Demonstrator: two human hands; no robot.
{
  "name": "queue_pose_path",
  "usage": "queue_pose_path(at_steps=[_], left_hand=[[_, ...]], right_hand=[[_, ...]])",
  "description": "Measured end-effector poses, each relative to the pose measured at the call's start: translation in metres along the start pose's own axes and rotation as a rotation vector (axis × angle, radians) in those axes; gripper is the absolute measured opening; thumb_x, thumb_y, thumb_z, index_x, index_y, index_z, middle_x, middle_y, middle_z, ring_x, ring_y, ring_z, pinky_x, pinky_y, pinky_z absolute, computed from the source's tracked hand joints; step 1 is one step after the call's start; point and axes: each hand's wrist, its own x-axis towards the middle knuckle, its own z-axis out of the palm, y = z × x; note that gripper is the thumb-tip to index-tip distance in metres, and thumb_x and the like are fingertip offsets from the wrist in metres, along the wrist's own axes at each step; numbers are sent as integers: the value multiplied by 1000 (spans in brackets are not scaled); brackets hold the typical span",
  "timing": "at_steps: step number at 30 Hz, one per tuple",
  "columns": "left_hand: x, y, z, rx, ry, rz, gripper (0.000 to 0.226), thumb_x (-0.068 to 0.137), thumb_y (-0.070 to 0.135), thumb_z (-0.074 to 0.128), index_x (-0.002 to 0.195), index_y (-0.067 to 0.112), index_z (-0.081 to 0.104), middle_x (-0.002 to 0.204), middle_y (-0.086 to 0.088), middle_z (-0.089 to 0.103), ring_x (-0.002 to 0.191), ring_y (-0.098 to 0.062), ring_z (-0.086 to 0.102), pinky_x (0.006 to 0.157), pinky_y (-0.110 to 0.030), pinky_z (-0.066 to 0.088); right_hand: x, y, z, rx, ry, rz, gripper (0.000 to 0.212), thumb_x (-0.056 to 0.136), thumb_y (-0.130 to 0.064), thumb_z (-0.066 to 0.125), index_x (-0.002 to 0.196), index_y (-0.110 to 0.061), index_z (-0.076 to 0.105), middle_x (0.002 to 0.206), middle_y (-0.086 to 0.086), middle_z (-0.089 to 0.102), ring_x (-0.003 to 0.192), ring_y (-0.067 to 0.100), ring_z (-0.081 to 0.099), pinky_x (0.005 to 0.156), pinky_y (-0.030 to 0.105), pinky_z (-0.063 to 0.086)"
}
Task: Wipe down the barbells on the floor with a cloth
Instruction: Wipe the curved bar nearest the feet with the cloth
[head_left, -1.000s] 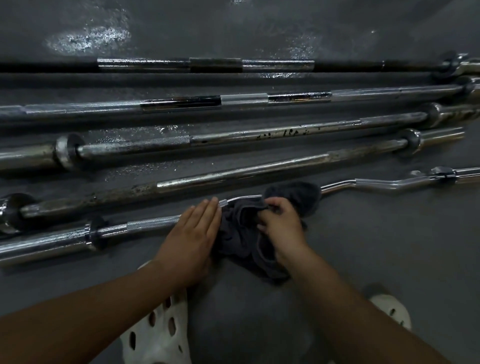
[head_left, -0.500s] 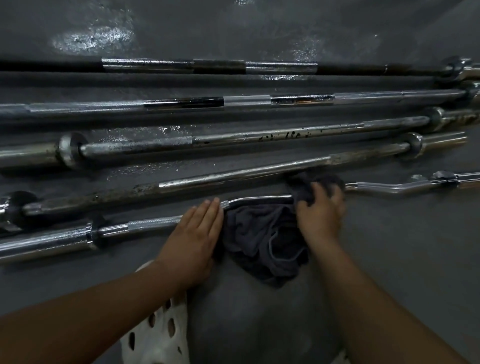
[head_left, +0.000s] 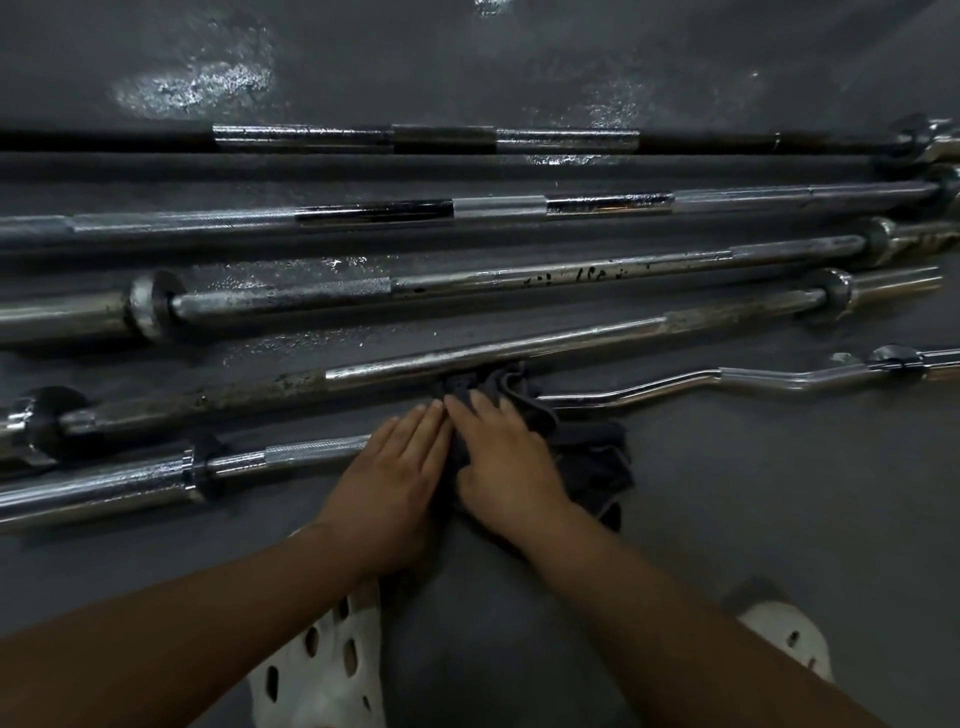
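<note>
a: hands first. left hand (head_left: 396, 480) lies flat and open on the curl bar (head_left: 675, 391), pinning it. right hand (head_left: 506, 462)?

b: pressing the dark cloth (head_left: 582, 457) onto the bar, back beside the left after sweeping right.

a: so that stretch is wiped; the rusty straight barbell (head_left: 467, 358) beyond looks untouched.

No readable text; dark marks on third barbell (head_left: 571, 278) (perhaps worn lettering) illegible.
</note>
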Motion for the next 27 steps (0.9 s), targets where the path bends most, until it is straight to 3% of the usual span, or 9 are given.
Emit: queue_pose_path(at_steps=[3, 5, 7, 10, 15, 19, 21, 24, 27], left_hand=[[2, -3, 1, -5, 4, 11, 94, 60, 36, 61, 145, -2, 43, 154, -23, 36, 138, -37, 42, 113, -47, 35], [3, -2, 2, -15, -3, 1, 97, 58, 36, 65, 145, -2, 43, 154, -22, 36, 138, -37, 42, 113, -48, 36], [3, 0, 1, -21, -12, -2, 94, 60, 36, 59, 144, -3, 44, 152, -24, 38, 136, -38, 43, 112, -49, 38], [2, 0, -3, -73, -11, 6, 91, 62, 39, 44, 143, -4, 45, 148, -25, 44, 132, -39, 48, 109, -48, 41], [-18, 7, 9, -140, -9, 55, 92, 61, 35, 47, 145, -2, 43, 150, -23, 42, 133, -36, 48, 110, -47, 41], [-30, 7, 18, -117, 0, 116, 89, 68, 33, 49, 150, 1, 36, 156, -18, 34, 138, -33, 42, 114, -42, 33], [-32, 6, 19, -72, -7, 125, 90, 69, 35, 45, 151, 1, 32, 159, -18, 27, 141, -32, 36, 115, -43, 33], [-31, 8, 21, -18, -32, 111, 94, 69, 39, 47, 153, 2, 27, 162, -17, 21, 146, -32, 29, 114, -45, 29], [-25, 4, 20, 19, -28, 92, 96, 68, 44, 54, 152, 4, 31, 159, -17, 28, 143, -33, 34, 115, -48, 27]], right_hand=[[4, 48, -18, -123, 100, 161, 73, 81, -29, 56, 149, -31, 31, 152, -3, 33, 140, 28, 32, 101, 45, 43], [-1, 46, -16, -96, 99, 339, 76, 82, -30, 56, 152, -29, 25, 159, 0, 23, 147, 31, 18, 105, 48, 39], [-11, 14, -4, -51, 71, 220, 82, 82, -28, 56, 155, -29, 18, 163, 1, 14, 149, 33, 11, 107, 48, 38], [-20, 16, -4, -103, 30, -23, 80, 82, -25, 54, 155, -33, 21, 163, -3, 19, 146, 28, 23, 105, 45, 41], [-24, 60, -13, -117, 107, 328, 69, 82, -25, 56, 148, -25, 37, 157, 3, 31, 143, 36, 25, 106, 45, 41], [-48, 43, 12, -124, 9, 5, 80, 74, -32, 51, 152, -29, 31, 162, 0, 23, 143, 35, 28, 101, 48, 46], [-44, 73, 8, -154, 110, 84, 79, 72, -36, 56, 148, -28, 38, 160, 1, 28, 137, 36, 36, 96, 49, 49], [-42, 69, 10, -56, 208, 393, 75, 74, -38, 63, 144, -16, 46, 160, 7, 26, 141, 43, 28, 102, 54, 45], [-46, 18, 32, -83, 164, 104, 79, 67, -33, 61, 143, -19, 45, 159, 6, 30, 135, 40, 38, 94, 52, 50]])
